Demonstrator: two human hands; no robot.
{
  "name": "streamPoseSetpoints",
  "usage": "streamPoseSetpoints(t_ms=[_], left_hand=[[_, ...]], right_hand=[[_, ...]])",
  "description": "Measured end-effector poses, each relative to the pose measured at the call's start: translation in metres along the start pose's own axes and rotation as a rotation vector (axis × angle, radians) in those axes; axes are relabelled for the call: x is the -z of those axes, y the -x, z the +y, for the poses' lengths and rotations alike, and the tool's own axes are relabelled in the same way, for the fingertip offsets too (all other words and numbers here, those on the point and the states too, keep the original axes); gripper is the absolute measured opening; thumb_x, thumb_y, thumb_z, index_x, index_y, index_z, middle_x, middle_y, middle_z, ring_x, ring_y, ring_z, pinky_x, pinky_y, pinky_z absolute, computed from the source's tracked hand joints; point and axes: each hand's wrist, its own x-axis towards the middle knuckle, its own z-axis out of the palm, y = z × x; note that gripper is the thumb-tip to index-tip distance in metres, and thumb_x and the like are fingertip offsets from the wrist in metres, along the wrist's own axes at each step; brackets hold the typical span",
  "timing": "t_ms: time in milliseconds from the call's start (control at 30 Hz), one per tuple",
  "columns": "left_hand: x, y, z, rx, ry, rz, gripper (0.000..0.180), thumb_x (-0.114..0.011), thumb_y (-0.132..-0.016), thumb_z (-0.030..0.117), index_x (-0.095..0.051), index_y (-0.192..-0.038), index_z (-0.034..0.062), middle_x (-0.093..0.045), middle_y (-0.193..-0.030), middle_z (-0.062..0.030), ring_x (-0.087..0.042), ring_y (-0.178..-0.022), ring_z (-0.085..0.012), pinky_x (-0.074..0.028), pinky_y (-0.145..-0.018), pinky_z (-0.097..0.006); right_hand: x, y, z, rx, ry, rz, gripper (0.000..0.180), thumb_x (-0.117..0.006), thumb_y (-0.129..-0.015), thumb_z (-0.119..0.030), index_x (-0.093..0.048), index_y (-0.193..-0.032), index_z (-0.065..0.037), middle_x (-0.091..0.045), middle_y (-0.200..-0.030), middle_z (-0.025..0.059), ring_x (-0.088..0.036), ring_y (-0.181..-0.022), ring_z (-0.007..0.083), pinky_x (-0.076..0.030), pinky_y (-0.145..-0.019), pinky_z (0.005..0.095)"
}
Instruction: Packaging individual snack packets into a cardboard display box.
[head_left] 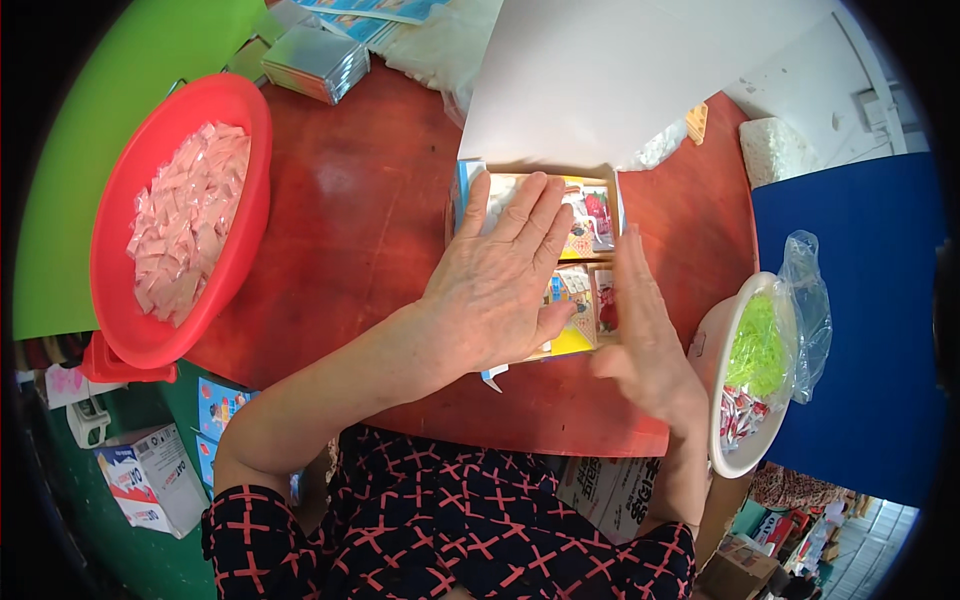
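Observation:
An open shallow box (617,185) sits on the red table before me, filled with flat packets (580,240) printed in yellow, white and red. Across its left part lies my left hand (495,275), palm down with the fingers stretched out over the packets. My right hand (645,330) stands on edge along the right side of the box, its fingers straight and holding nothing. Both hands partly cover the packets. A large white panel (600,80) rises directly behind the box; whether it is the box's lid I cannot tell.
At the left is a red basin (105,250) of small pink packets (195,220). On the right a white bowl (730,465) holds bright green shredded stuff (757,345) and small red packets (742,415). Stacked silvery boxes (315,62) and clear plastic (435,55) lie on the red table (340,250).

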Motion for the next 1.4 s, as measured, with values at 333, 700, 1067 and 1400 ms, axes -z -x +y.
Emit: streamPoseSetpoints(t_ms=[333, 700, 1067, 1400], left_hand=[[0.003, -0.002, -0.001, -0.061, -0.025, 0.018, 0.073, -0.057, -0.082, 0.037, -0.032, -0.134, -0.0079, -0.027, -0.144, -0.0207, -0.017, -0.138, -0.0312, -0.008, -0.11, -0.055], [0.001, -0.002, -0.002, -0.057, -0.024, 0.048, 0.073, -0.056, -0.083, 0.038, -0.033, -0.134, -0.0077, -0.027, -0.145, -0.0198, -0.018, -0.138, -0.0308, -0.009, -0.109, -0.055], [0.0, -0.001, 0.0, -0.023, 0.027, 0.038, 0.072, -0.053, -0.084, 0.04, -0.033, -0.135, -0.0067, -0.023, -0.146, -0.019, -0.013, -0.139, -0.0288, -0.007, -0.11, -0.055], [0.005, -0.003, -0.002, -0.062, 0.056, 0.032, 0.073, -0.06, -0.078, 0.037, -0.037, -0.131, -0.0074, -0.025, -0.145, -0.0202, -0.017, -0.138, -0.0307, -0.007, -0.109, -0.057]], right_hand=[[0.013, 0.011, 0.022, -0.311, -0.804, 0.346, 0.059, -0.063, -0.083, -0.045, -0.055, -0.117, 0.002, -0.056, -0.118, 0.0106, -0.055, -0.106, 0.0225, -0.04, -0.094, 0.033], [-0.006, 0.023, -0.02, -0.243, 0.204, 0.466, 0.022, -0.064, -0.07, 0.007, -0.059, -0.091, 0.001, -0.052, -0.073, 0.0098, -0.053, -0.053, 0.0216, -0.042, -0.045, 0.0315], [0.019, 0.018, -0.007, -0.182, -0.088, 0.287, 0.07, -0.062, -0.082, -0.04, -0.038, -0.132, 0.003, -0.046, -0.127, 0.0223, -0.047, -0.118, 0.0362, -0.041, -0.095, 0.0385], [-0.001, -0.022, 0.013, 0.084, 0.267, -0.026, 0.109, -0.033, -0.07, -0.078, -0.02, -0.141, 0.004, -0.019, -0.146, 0.0241, -0.017, -0.137, 0.0387, -0.016, -0.11, 0.0483]])
